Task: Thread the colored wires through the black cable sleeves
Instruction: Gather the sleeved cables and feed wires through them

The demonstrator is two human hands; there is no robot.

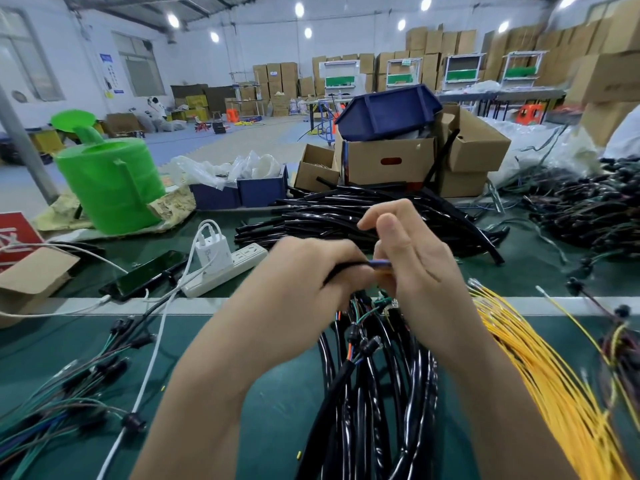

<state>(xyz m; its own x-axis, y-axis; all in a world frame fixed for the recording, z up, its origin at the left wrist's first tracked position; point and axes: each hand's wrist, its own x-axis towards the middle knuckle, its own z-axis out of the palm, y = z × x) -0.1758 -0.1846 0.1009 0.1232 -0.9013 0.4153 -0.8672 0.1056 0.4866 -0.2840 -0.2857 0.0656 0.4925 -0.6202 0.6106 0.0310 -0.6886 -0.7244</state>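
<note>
Black sleeve (342, 268) is gripped in left hand (304, 275) above the surface (86, 336); blue wire (381, 263) is pinched by right hand (415, 265) at sleeve mouth — entry pt hidden by fingers, other colours blurred.

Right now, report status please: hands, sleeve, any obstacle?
Left hand grips black cable sleeve. Right hand pinches colored wires at sleeve mouth. Black cable bundle lies under hands.

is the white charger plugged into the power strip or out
In: the white charger stands upright, seated flush on the power strip, and a white cable loops off its top.
</note>
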